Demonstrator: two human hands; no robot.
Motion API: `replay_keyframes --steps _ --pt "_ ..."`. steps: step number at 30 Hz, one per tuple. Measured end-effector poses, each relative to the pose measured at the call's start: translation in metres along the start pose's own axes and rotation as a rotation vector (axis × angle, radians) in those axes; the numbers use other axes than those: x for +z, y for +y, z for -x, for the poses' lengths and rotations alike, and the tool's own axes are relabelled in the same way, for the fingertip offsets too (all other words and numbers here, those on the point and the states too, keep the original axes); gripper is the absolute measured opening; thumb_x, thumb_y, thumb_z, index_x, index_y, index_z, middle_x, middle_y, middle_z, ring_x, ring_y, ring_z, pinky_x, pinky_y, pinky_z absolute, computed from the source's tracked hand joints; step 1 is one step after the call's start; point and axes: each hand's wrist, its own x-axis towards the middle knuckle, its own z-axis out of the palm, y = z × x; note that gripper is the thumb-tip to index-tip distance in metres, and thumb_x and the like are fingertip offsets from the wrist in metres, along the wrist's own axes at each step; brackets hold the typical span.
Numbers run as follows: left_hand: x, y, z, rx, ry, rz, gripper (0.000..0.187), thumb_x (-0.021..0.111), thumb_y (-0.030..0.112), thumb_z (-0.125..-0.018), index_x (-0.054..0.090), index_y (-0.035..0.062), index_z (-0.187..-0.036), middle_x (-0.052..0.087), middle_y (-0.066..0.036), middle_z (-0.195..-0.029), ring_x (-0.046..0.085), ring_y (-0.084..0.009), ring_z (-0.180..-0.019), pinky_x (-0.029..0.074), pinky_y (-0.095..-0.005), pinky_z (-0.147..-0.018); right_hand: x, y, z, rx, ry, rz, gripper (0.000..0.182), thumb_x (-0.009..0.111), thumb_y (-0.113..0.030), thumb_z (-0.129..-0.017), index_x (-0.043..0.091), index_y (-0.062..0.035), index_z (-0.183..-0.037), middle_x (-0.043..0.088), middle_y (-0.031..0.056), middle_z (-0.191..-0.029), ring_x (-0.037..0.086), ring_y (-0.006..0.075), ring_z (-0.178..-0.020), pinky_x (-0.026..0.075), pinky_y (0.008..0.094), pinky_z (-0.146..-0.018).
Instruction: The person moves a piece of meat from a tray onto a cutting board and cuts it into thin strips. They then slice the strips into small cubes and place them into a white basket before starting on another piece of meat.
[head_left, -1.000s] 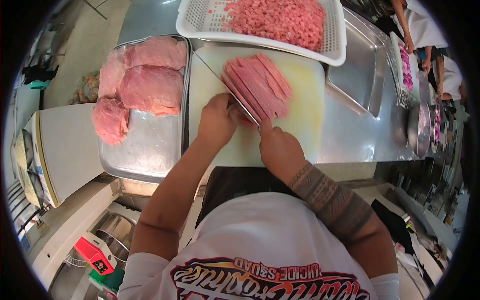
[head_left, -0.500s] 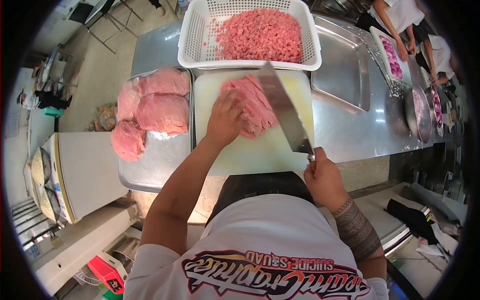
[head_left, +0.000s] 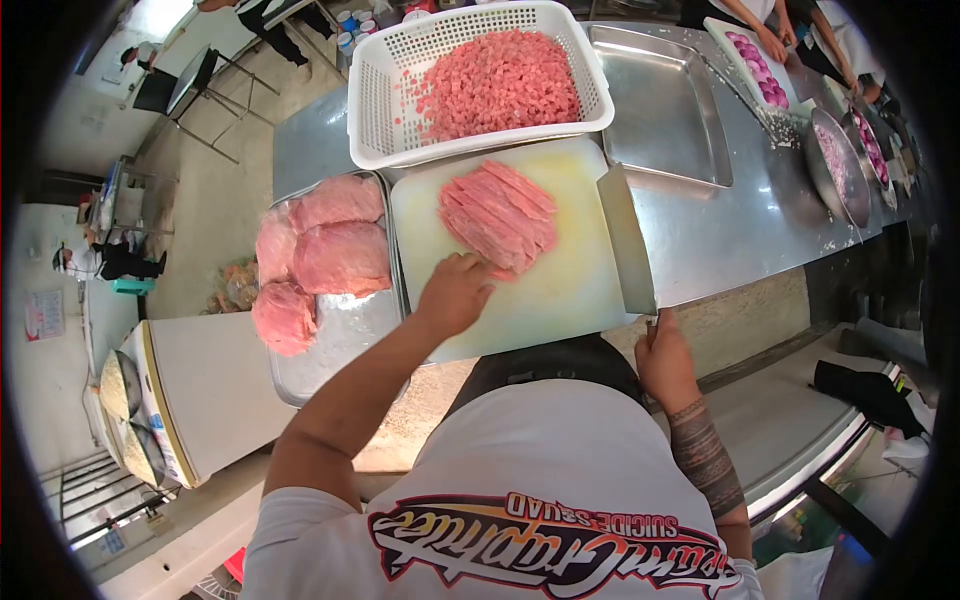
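Observation:
Strips of raw pink meat (head_left: 498, 212) lie side by side in a pile on the white cutting board (head_left: 420, 318). My left hand (head_left: 455, 293) is at the pile's near edge, fingers bent together, with the fingertips on the end of a small meat strip (head_left: 503, 274). My right hand (head_left: 667, 362) is closed round the handle of a cleaver (head_left: 627, 240). Its broad blade is over the board's right edge, apart from the meat. Left of the board, large raw meat pieces (head_left: 342, 257) lie on a metal tray (head_left: 350, 345).
Behind the board stands a white perforated basket (head_left: 380, 125) holding diced meat (head_left: 500, 85). An empty metal pan (head_left: 660, 105) is to its right. Farther right are a metal bowl (head_left: 840, 175) and a white board with purple onions (head_left: 757, 68), where other people's hands work.
My left hand has moved off the top of the meat to its near edge. The cleaver has swung right, away from the meat. The whole view has turned slightly.

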Motion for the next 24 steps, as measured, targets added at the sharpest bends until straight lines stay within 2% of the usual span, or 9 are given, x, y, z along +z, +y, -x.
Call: replay_keyframes --steps 3,6,9,12,15,18,21,23,24 --pt "0.011 0.006 -0.003 -0.063 -0.035 -0.010 0.014 0.074 0.014 -0.085 0.070 0.0038 -0.094 0.063 -0.015 -0.096 0.062 -0.0369 -0.097 0.050 -0.0494 -0.090 0.001 -0.002 0.002 0.008 -0.001 -0.040 0.037 0.065 -0.006 -0.091 0.050 0.0065 -0.123 0.070 0.0314 -0.089 0.070 0.0511 -0.087 0.057 0.0576 -0.075" --pt "0.004 0.010 -0.003 -0.045 -0.210 -0.043 0.012 0.073 0.012 -0.083 0.069 0.0040 -0.091 0.063 -0.015 -0.097 0.062 -0.0371 -0.097 0.050 -0.0498 -0.091 0.003 -0.012 0.007 0.036 0.006 -0.056 0.035 0.065 -0.007 -0.092 0.050 0.0056 -0.121 0.070 0.0320 -0.091 0.070 0.0511 -0.089 0.057 0.0572 -0.077" --pt "-0.011 0.008 -0.015 0.056 -0.185 -0.084 0.011 0.073 0.012 -0.083 0.069 0.0042 -0.090 0.064 -0.015 -0.098 0.063 -0.0368 -0.099 0.050 -0.0500 -0.092 0.007 -0.015 0.009 0.035 0.046 -0.030 0.031 0.064 -0.008 -0.093 0.051 0.0046 -0.117 0.070 0.0321 -0.092 0.070 0.0513 -0.089 0.057 0.0575 -0.078" --pt "-0.029 -0.004 -0.057 0.234 0.087 -0.160 0.007 0.071 0.010 -0.083 0.069 0.0047 -0.087 0.065 -0.014 -0.098 0.063 -0.0372 -0.102 0.049 -0.0500 -0.094 0.007 -0.020 0.010 0.072 0.040 0.002 0.028 0.063 -0.009 -0.094 0.052 0.0038 -0.116 0.071 0.0314 -0.092 0.070 0.0510 -0.089 0.057 0.0581 -0.078" --pt "-0.039 -0.011 -0.113 0.328 0.042 -0.178 0.006 0.069 0.008 -0.084 0.070 0.0049 -0.088 0.066 -0.015 -0.101 0.063 -0.0376 -0.105 0.049 -0.0494 -0.095 0.009 -0.028 0.014 0.051 0.075 0.018 0.026 0.062 -0.010 -0.095 0.052 0.0032 -0.115 0.071 0.0301 -0.091 0.070 0.0501 -0.089 0.057 0.0579 -0.078" --pt "-0.022 -0.031 -0.138 0.508 -0.096 -0.265 0.009 0.067 0.007 -0.085 0.072 0.0047 -0.092 0.066 -0.016 -0.105 0.063 -0.0376 -0.106 0.049 -0.0488 -0.097 0.009 -0.034 0.015 0.065 0.089 0.055 0.024 0.061 -0.011 -0.096 0.052 0.0019 -0.115 0.072 0.0293 -0.090 0.071 0.0491 -0.088 0.056 0.0577 -0.077" --pt "-0.048 0.008 -0.124 0.402 -0.185 -0.324 0.014 0.065 0.010 -0.087 0.075 0.0034 -0.096 0.068 -0.015 -0.102 0.065 -0.0358 -0.105 0.050 -0.0506 -0.097 0.014 -0.031 0.015 0.117 0.091 0.062 0.022 0.060 -0.012 -0.098 0.053 0.0007 -0.114 0.072 0.0287 -0.090 0.071 0.0485 -0.088 0.056 0.0578 -0.077" --pt "-0.038 0.019 -0.092 0.294 -0.390 -0.311 0.016 0.066 0.010 -0.087 0.074 0.0016 -0.098 0.068 -0.018 -0.105 0.065 -0.0376 -0.105 0.052 -0.0504 -0.096 0.018 -0.030 0.014 0.116 0.112 0.058 0.023 0.060 -0.013 -0.098 0.054 0.0003 -0.115 0.072 0.0287 -0.091 0.071 0.0482 -0.089 0.056 0.0580 -0.078" --pt "-0.030 0.019 -0.070 0.324 -0.359 -0.211 0.014 0.067 0.011 -0.087 0.071 0.0017 -0.096 0.067 -0.019 -0.107 0.065 -0.0390 -0.104 0.052 -0.0514 -0.093 0.020 -0.030 0.015 0.116 0.122 0.056 0.023 0.060 -0.013 -0.098 0.054 0.0001 -0.116 0.072 0.0287 -0.092 0.071 0.0481 -0.089 0.056 0.0581 -0.078"
